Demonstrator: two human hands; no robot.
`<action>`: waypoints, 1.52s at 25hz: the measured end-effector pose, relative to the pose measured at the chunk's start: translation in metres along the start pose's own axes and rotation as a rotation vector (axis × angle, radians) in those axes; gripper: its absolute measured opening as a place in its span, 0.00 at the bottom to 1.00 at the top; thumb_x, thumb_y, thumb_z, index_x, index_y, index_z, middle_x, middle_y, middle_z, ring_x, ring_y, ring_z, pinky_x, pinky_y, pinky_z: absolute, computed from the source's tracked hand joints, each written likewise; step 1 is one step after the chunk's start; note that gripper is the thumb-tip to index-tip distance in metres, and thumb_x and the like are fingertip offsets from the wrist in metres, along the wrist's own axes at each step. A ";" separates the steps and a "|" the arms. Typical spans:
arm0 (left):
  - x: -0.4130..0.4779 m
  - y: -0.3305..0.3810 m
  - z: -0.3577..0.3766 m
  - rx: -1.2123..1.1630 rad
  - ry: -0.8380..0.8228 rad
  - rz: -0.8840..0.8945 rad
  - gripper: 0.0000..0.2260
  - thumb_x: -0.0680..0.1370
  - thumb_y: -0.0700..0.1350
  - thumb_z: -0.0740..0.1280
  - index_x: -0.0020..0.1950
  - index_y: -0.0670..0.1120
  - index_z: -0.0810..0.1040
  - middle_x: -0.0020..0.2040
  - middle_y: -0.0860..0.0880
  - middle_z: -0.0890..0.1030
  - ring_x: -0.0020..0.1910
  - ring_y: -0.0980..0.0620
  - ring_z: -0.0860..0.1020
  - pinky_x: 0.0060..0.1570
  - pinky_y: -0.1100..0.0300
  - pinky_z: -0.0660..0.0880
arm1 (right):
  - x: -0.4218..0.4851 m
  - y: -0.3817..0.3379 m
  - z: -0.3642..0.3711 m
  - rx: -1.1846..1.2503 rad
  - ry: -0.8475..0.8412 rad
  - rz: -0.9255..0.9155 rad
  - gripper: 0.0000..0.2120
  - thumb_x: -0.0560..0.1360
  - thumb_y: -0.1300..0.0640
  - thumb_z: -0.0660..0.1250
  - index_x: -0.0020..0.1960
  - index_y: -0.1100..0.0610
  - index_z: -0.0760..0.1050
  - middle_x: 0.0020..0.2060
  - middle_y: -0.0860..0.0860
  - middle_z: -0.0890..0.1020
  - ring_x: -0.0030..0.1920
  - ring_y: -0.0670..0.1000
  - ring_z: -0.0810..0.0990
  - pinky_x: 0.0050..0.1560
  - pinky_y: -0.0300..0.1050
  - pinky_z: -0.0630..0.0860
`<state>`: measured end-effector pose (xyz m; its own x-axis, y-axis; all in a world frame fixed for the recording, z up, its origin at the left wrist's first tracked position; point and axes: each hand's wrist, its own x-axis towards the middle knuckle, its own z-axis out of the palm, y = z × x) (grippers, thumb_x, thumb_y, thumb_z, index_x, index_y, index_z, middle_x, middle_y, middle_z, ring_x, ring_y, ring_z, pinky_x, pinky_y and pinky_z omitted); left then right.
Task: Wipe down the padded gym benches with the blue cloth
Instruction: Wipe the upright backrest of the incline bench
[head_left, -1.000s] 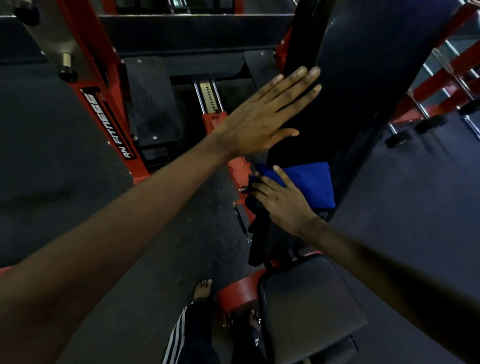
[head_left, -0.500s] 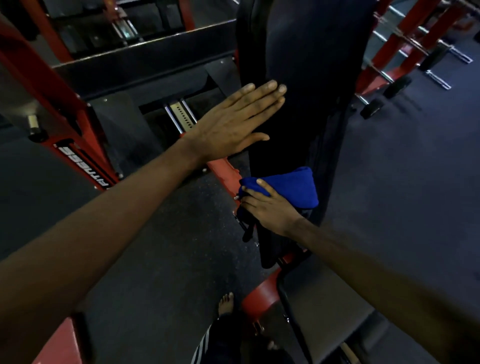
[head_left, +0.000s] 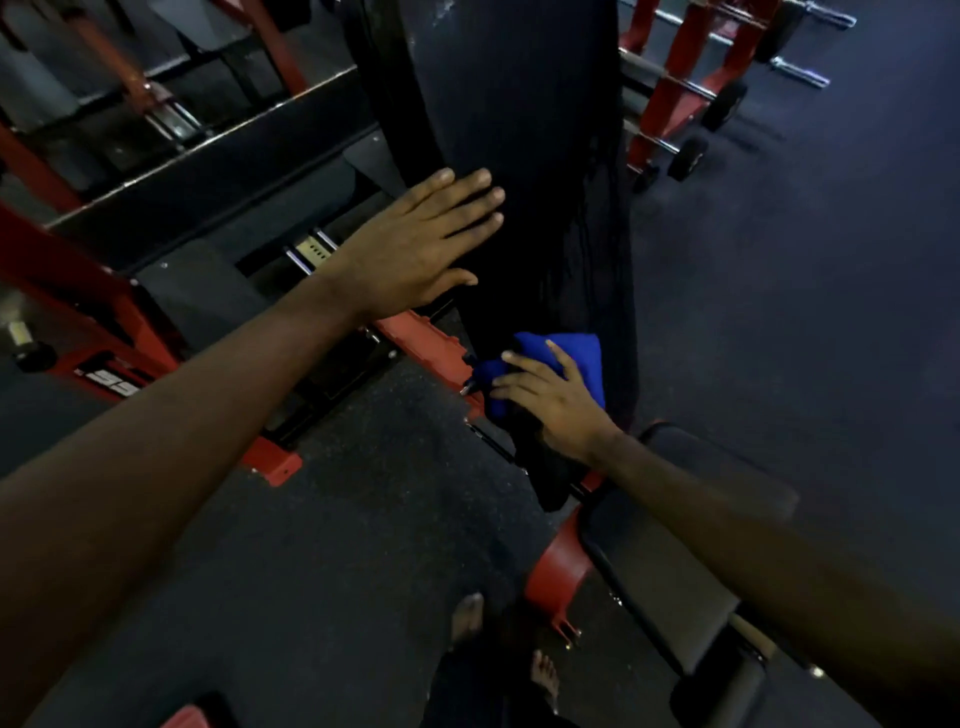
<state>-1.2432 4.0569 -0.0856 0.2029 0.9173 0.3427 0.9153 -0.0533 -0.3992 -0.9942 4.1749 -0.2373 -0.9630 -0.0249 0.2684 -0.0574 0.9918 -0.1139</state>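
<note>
while bracing the upright back pad (head_left: 519, 130) with the left hand (head_left: 415, 244), laid flat with fingers straight and close together on its left edge, press the blue cloth (head_left: 576, 358) down firmly under the right hand (head_left: 556, 402). found low on that pad, near its bottom end, just above the gap to the seat pad (head_left: 675, 519). held there by spread, nearly straight fingers (head_left: 524, 358) reaching past the cloth's left edge toward the red frame (head_left: 421, 338); thumb out of sight.

judging by the pose, mid-wipe at the lower end of the backrest. best to work in long, overlapping passes along the pad's length, loading the palm over the folded cloth rather than the fingertips alone, so as not to let it bunch or slide out. worth wrapping round the left side edge too, a likely spot for sweat and grime. mind the metal fittings just beside the fingertips: easy to snag cloth or knuckle there. probably a smooth, slightly giving cover, so expect an easy glide and little need for force. leave the bracing hand flat to stop any rocking, then on to the seat pad below.
</note>
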 end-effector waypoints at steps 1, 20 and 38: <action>0.001 0.001 0.003 0.006 -0.007 0.049 0.25 0.85 0.51 0.60 0.78 0.39 0.64 0.79 0.41 0.63 0.80 0.43 0.56 0.79 0.49 0.47 | -0.013 -0.008 0.006 0.188 0.114 0.237 0.26 0.68 0.65 0.62 0.65 0.54 0.77 0.66 0.50 0.78 0.76 0.53 0.65 0.75 0.64 0.55; -0.001 0.030 0.080 -0.071 0.240 0.425 0.14 0.86 0.48 0.61 0.68 0.44 0.79 0.67 0.47 0.79 0.71 0.44 0.73 0.69 0.50 0.63 | 0.053 -0.083 0.124 0.429 1.019 1.170 0.29 0.82 0.39 0.57 0.77 0.53 0.61 0.75 0.46 0.67 0.78 0.53 0.62 0.71 0.68 0.63; -0.010 0.071 0.081 -0.041 -0.038 0.429 0.16 0.86 0.48 0.60 0.70 0.42 0.77 0.70 0.45 0.76 0.74 0.43 0.70 0.71 0.47 0.62 | 0.049 -0.088 0.138 0.627 1.100 1.455 0.25 0.82 0.46 0.59 0.77 0.52 0.64 0.76 0.46 0.68 0.79 0.46 0.58 0.77 0.63 0.55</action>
<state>-1.2086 4.0761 -0.1862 0.5557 0.8225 0.1210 0.7642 -0.4480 -0.4640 -1.0728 4.0691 -0.3461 0.1983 0.9797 0.0297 0.2011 -0.0110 -0.9795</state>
